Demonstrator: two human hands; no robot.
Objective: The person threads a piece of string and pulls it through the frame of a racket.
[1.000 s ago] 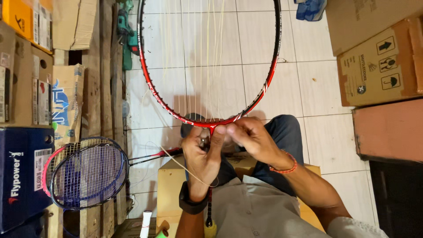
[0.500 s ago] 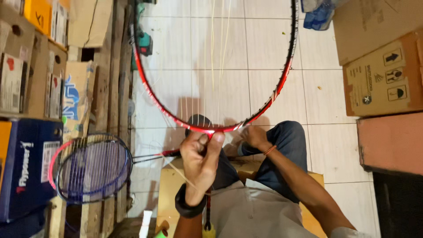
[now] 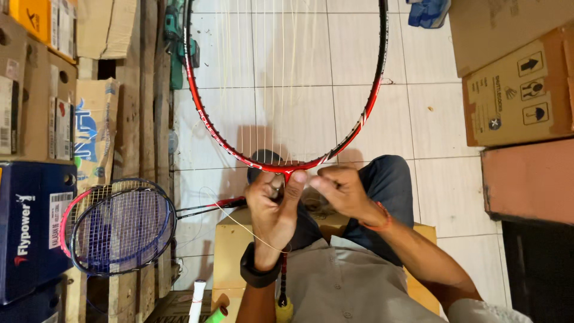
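Nearest the camera, the left hand [image 3: 272,206] has its grip closed around the throat of the red racket [image 3: 286,166], thumb pressed up against the bottom of the frame. Just beside it the right hand [image 3: 339,191] pinches a pale string [image 3: 239,222] between its fingertips close to the same spot; the string's loose end trails down across the left wrist.

Judging by this, the stringing is at the point of feeding the string through a hole at the base of the head. The next move calls for a steady frame and a fine pinch to guide the thin end in.

The red racket's head reaches away over the white tiled floor [image 3: 442,119], carrying only lengthwise strings, no cross strings visible.

Counted: one racket in hand, and to the left two finished rackets [image 3: 119,224] lying stacked, one pink-rimmed, one dark. Further off stand cardboard boxes [image 3: 517,90] on both sides.
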